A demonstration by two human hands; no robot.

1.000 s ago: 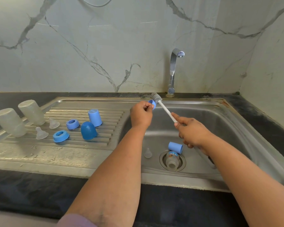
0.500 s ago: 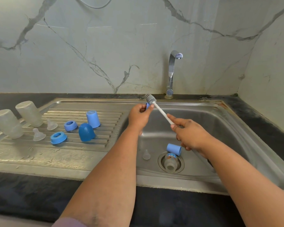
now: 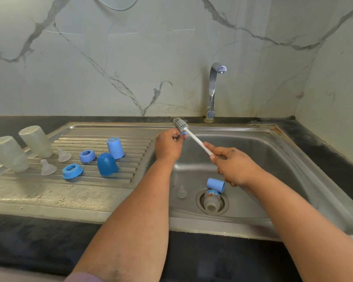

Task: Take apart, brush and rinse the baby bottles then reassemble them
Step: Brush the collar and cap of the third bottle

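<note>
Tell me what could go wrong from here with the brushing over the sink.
1. The left hand pinches a small blue part, mostly hidden; if wet, it may slip and fall into the sink.
2. A bottle lies over the drain, with a cap and nipple nearby; rinse water may drain slowly.
3. The right hand holds the brush far from its head, so control may be weak.

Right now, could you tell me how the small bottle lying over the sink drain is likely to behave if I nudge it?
The small bottle lies on its side, so its round body would probably roll. It looks empty and plastic, so likely light. The sink is probably wet, so it may be slippery.
</note>
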